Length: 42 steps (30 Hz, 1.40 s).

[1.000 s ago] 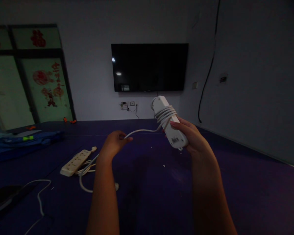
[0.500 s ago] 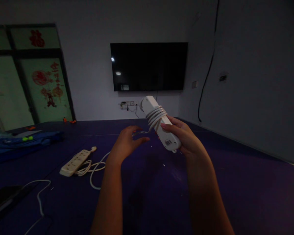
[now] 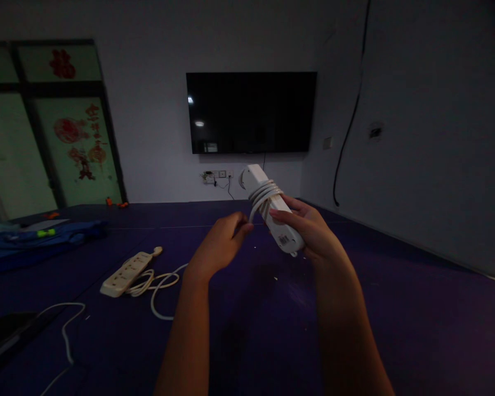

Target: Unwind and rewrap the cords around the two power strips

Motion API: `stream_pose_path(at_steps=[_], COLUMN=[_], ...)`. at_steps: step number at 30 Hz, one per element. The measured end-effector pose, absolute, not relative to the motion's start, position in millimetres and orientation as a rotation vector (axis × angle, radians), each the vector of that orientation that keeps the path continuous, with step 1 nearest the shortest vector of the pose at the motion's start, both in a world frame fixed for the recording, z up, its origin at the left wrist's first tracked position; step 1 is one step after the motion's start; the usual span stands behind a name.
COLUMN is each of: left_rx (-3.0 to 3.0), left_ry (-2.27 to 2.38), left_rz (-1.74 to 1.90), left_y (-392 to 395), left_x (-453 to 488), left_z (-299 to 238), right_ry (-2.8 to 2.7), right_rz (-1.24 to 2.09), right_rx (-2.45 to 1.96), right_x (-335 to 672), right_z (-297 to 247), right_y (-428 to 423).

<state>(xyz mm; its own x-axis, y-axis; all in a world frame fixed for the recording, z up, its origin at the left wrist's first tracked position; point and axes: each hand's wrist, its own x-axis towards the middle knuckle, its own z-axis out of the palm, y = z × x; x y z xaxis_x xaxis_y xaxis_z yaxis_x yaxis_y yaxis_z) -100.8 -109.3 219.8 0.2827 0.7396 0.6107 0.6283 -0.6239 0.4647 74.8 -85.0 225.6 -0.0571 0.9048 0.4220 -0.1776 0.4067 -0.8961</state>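
A white power strip (image 3: 281, 224) is gripped by its lower end in my right hand (image 3: 313, 228), tilted with its far end up and to the left. Its white cord (image 3: 265, 192) is wound several times around the middle of the strip. My left hand (image 3: 220, 242) is closed, thumb and fingers pinching the cord just left of the windings. More white cord (image 3: 159, 300) lies in a loop on the floor behind my left forearm. The sockets of the held strip face away from me.
A second power strip (image 3: 126, 274) with bundled cord lies on the purple floor (image 3: 272, 330) at left. Near it are a dark device (image 3: 4, 333) with a thin white cable and blue cloth (image 3: 78, 232). A television (image 3: 251, 113) hangs on the far wall.
My left hand has closed from an open-fingered pose onto the cord and moved slightly right, nearer the strip. The strip in my right hand has barely shifted.
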Motion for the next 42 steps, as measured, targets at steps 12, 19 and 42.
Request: stream_pose_path(at_steps=[12, 19, 42], left_rx=[1.983, 1.821, 2.185], left_ry=[1.234, 1.707, 1.259], left_rz=[2.035, 2.104, 1.330], left_y=[-102, -100, -97], left_x=[-110, -147, -120], left_z=[218, 217, 211], right_ry=[-1.762, -2.066, -1.403], right_rz=[0.864, 0.894, 1.005], right_rx=[-0.849, -0.585, -0.735], right_x=[80, 88, 76], right_z=[222, 220, 226], right_y=[-88, -96, -91])
